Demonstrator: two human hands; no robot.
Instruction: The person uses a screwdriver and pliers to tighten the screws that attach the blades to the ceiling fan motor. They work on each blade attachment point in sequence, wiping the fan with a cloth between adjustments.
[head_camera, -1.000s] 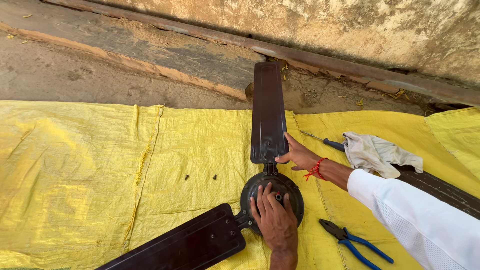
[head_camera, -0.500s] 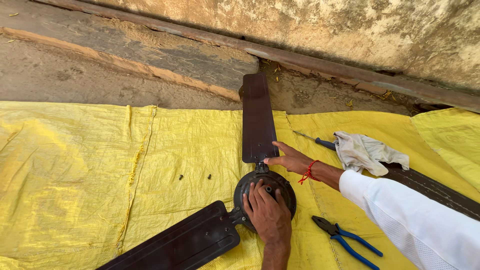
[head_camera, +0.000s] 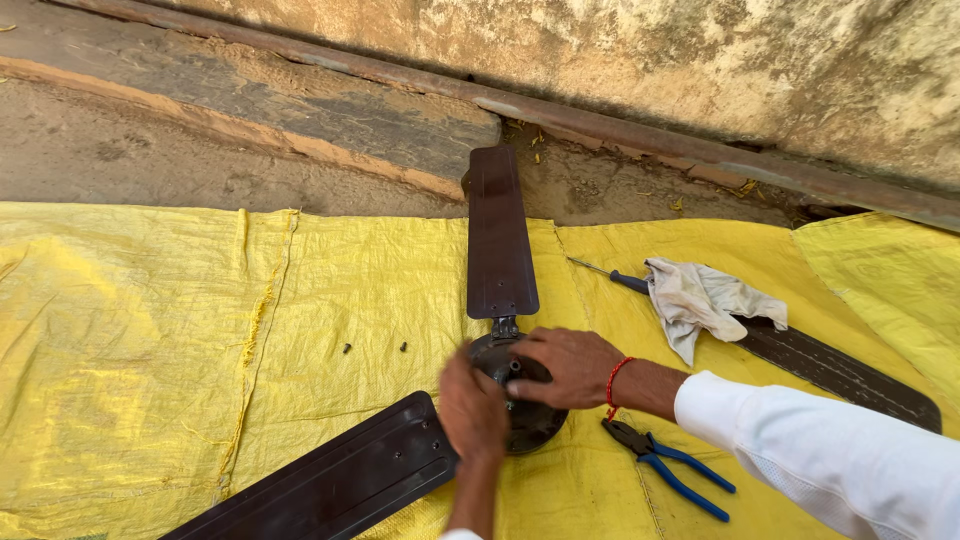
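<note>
Yellow woven sheet (head_camera: 150, 330); left hand (head_camera: 472, 410), right hand (head_camera: 570, 365) grip round dark fan motor (head_camera: 530, 420).

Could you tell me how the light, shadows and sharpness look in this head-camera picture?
Head view: soft, even daylight, no glare on the yellow woven sheet; only faint shadows under the ceiling fan hub and its blades. The left hand is slightly motion-blurred, the right hand sharper; the blue-handled pliers and crumpled rag are crisp.

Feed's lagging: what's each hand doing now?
Left hand: closed over the fan hub.
Right hand: fingers curled on the hub's top.
</note>
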